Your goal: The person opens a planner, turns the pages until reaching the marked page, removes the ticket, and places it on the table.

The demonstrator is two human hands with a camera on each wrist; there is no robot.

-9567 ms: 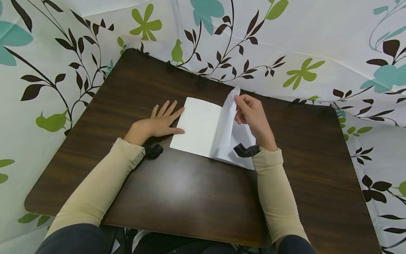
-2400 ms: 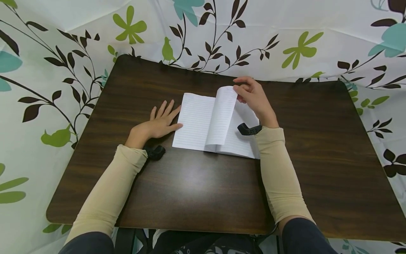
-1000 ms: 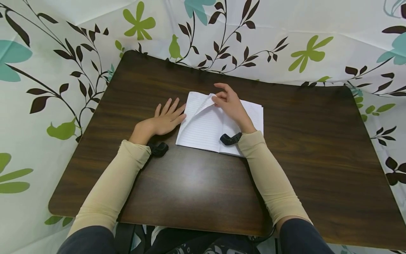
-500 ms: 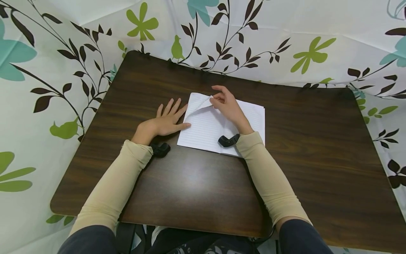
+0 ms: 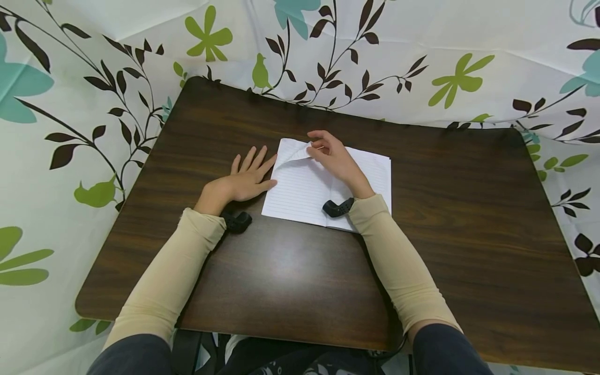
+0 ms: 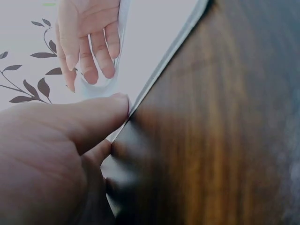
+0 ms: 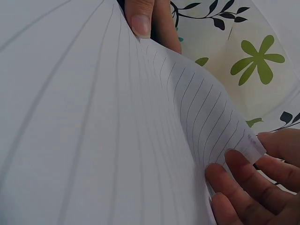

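An open notebook [image 5: 300, 190] with lined white pages lies on the dark wooden table. My left hand [image 5: 241, 182] rests at its left edge with fingers spread, the thumb touching the paper; the left wrist view shows this thumb [image 6: 101, 117] on the edge. Over the upper part of the left page, my right hand [image 5: 333, 159] holds the corner of a lifted sheet [image 5: 295, 152]. Seen from the right wrist, that sheet [image 7: 211, 108] curves up, and its corner sits between the thumb and fingers [image 7: 243, 173]. The right forearm covers part of the right page.
The table [image 5: 454, 250] extends on both sides of the notebook. Behind it hangs a white curtain [image 5: 375, 31] printed with leaves, flowers and birds. Each wrist carries a small black camera [image 5: 338, 208].
Blank paper on the left has given way to lined pages. My right hand has carried a sheet from right to left and lowered it slightly. The left hand has stayed at the edge.
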